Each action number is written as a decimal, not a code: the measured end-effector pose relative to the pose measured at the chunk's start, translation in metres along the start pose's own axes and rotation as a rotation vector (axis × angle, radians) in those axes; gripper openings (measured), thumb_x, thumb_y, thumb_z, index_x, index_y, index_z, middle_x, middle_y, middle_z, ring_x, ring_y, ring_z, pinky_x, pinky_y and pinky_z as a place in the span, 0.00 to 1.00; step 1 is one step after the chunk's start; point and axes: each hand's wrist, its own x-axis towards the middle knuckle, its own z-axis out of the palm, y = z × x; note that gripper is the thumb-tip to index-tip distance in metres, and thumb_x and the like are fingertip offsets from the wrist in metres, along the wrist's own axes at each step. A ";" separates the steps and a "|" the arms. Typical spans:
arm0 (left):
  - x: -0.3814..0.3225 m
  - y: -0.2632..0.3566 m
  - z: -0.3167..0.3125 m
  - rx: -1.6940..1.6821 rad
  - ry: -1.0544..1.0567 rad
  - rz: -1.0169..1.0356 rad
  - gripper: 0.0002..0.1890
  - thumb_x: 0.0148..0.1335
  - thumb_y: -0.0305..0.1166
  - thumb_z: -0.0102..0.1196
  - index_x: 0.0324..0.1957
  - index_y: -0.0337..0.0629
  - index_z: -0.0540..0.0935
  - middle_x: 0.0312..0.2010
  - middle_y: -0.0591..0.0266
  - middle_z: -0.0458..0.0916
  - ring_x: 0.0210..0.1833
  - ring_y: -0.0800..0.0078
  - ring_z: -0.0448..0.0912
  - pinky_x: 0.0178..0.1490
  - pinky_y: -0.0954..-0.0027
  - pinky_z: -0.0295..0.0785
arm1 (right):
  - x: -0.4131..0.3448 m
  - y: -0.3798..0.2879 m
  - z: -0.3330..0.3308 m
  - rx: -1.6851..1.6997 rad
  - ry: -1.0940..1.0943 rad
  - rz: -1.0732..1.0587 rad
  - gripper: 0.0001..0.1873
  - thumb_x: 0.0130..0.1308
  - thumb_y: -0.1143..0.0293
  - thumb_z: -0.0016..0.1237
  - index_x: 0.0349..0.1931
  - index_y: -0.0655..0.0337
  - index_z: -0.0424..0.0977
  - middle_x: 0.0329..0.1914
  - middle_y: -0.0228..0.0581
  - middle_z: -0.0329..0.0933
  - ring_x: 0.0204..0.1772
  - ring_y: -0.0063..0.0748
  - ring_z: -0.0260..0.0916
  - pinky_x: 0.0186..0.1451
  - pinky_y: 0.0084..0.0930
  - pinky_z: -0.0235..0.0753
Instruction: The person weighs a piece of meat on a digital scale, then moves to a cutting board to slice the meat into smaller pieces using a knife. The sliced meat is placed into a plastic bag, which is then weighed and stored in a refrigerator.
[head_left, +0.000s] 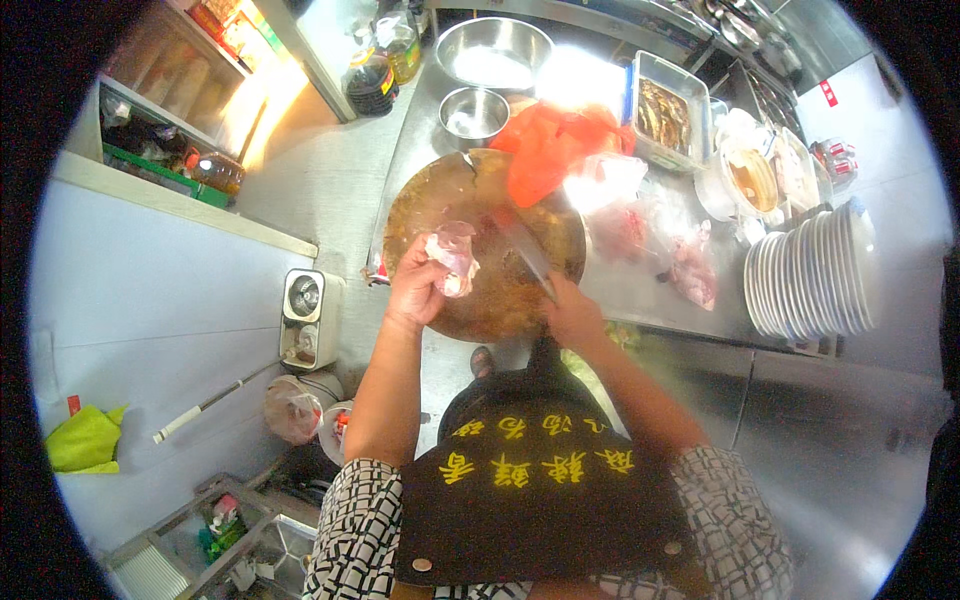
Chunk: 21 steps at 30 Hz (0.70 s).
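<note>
A piece of raw meat (454, 259), pink with pale fat, is gripped in my left hand (418, 289) over the left part of a round wooden chopping block (487, 307). On the block's right side, my right hand (574, 315) holds a knife (531, 253) by its handle. The blade is blurred and slants up and left, apart from the meat. Beyond the knife, a red plastic bag (555, 142) drapes over the block's far edge. To the right of the block, more raw meat (691, 266) lies on the steel counter (607, 292), partly in clear plastic.
A tall stack of plates (810, 274) leans on the counter's right. Two steel bowls, one large (495, 49) and one small (474, 116), stand at the back. Near them is a plastic box (667, 112) of brown food. Dark bottles (371, 82) stand at the back left.
</note>
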 end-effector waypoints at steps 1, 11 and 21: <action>0.002 0.003 0.002 -0.024 -0.013 0.001 0.25 0.47 0.16 0.46 0.52 0.34 0.74 0.49 0.55 0.79 0.45 0.66 0.79 0.47 0.66 0.76 | 0.013 -0.010 0.003 -0.035 -0.081 0.040 0.20 0.62 0.59 0.49 0.50 0.59 0.68 0.46 0.57 0.73 0.48 0.61 0.74 0.49 0.50 0.73; 0.002 -0.003 0.030 0.086 -0.041 -0.105 0.24 0.54 0.22 0.55 0.56 0.33 0.72 0.49 0.53 0.78 0.47 0.66 0.78 0.50 0.65 0.76 | 0.025 -0.011 -0.110 -0.166 0.814 -0.167 0.19 0.53 0.64 0.59 0.43 0.63 0.74 0.45 0.49 0.73 0.50 0.51 0.70 0.53 0.44 0.69; 0.147 -0.130 0.163 -0.020 -0.167 -0.547 0.17 0.62 0.30 0.49 0.52 0.32 0.74 0.40 0.57 0.79 0.38 0.69 0.79 0.40 0.68 0.75 | 0.046 0.088 -0.140 1.077 0.726 0.220 0.14 0.66 0.76 0.44 0.52 0.67 0.73 0.25 0.31 0.74 0.24 0.16 0.65 0.26 0.15 0.64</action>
